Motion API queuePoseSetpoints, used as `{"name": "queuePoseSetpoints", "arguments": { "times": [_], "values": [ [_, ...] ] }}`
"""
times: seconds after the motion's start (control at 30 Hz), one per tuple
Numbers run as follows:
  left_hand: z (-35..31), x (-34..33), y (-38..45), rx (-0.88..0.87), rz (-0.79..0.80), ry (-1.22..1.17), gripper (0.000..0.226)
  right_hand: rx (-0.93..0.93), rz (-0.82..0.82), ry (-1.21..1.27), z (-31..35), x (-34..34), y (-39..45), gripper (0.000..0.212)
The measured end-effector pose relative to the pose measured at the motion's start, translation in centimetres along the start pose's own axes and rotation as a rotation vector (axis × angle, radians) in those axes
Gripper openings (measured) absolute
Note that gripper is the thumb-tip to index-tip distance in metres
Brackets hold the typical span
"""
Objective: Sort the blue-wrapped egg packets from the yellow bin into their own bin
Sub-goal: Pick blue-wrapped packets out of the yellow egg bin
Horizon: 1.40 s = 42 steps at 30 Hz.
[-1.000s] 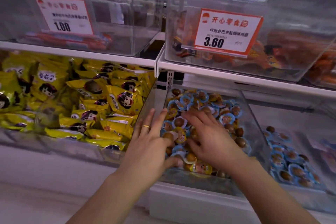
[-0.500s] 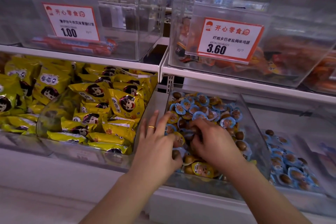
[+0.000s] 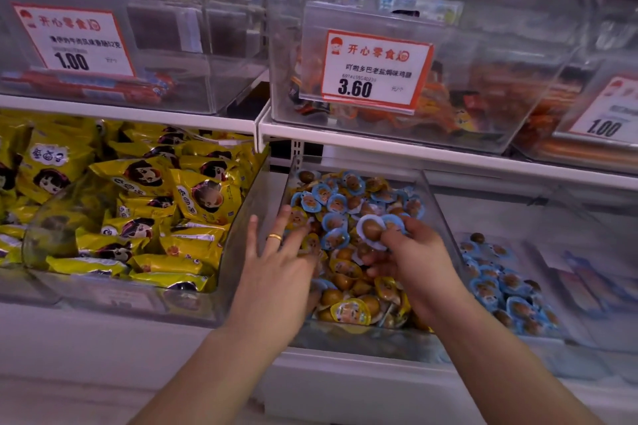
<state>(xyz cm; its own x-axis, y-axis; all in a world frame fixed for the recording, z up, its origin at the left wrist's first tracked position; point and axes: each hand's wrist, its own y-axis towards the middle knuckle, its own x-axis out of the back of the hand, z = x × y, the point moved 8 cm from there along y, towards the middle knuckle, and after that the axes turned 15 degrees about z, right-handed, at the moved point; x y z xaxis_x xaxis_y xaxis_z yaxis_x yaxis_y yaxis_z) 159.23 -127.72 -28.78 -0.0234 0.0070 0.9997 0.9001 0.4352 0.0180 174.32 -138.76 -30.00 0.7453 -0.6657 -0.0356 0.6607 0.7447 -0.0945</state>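
Starting at the far left, a clear bin (image 3: 221, 300) is heaped with yellow snack bags (image 3: 145, 203) (not part of my job). Next comes my left hand (image 3: 276, 272), fingers straight and spread, holding nothing, its fingertips resting on the pile at the left edge of the mixed bin (image 3: 366, 342). That bin holds yellow-wrapped egg packets (image 3: 350, 312) towards the front and many blue-wrapped ones (image 3: 336, 203) towards the back. My right hand (image 3: 411, 262) pinches a couple of blue-wrapped egg packets (image 3: 374, 231) just above the pile, with the front packet's egg facing me; I cannot make out any long axis worth steering by. Their own bin (image 3: 552, 342), already partly filled with blue packets (image 3: 500, 286), lies just to the right of the mixed one, so I judge the right hand is the nearer and only needs to travel rightwards over the shared wall. Above, shelf bins carry price tags (image 3: 374, 71).
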Motion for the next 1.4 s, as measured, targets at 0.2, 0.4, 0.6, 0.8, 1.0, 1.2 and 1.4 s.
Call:
{"name": "queuePoseSetpoints", "arguments": {
  "times": [0.2,0.4,0.6,0.8,1.0,1.2,1.4],
  "values": [
    [2.0,4.0,-1.4,0.04,-0.371,-0.485,0.021,-0.073,0.091,0.191,-0.4,-0.1,-1.8,0.045],
    [-1.6,3.6,-0.7,-0.024,-0.319,-0.924,0.02,-0.173,0.53,0.72,0.1,-5.3,-4.4,0.034],
    [-4.1,2.1,1.4,-0.175,-0.216,-1.118,0.021,-0.193,0.325,0.734,-0.8,-2.8,-3.4,0.045],
    [-4.5,1.2,1.9,-0.127,-0.313,-1.299,0.031,-0.221,0.203,0.738,-2.0,-0.8,-3.0,0.039],
    [-6.1,1.6,2.4,-0.208,-0.302,-1.009,0.029,-0.117,0.286,0.612,-1.1,-1.3,-3.4,0.032],
    [-8.5,-0.2,2.4,-0.368,-0.028,-0.85,0.062,0.036,0.092,0.43,1.9,4.3,-3.1,0.013],
    [-6.0,0.3,2.5,-0.209,-0.092,-0.716,0.03,-0.003,-0.148,0.18,3.1,15.5,-1.5,0.04]
  ]
}}
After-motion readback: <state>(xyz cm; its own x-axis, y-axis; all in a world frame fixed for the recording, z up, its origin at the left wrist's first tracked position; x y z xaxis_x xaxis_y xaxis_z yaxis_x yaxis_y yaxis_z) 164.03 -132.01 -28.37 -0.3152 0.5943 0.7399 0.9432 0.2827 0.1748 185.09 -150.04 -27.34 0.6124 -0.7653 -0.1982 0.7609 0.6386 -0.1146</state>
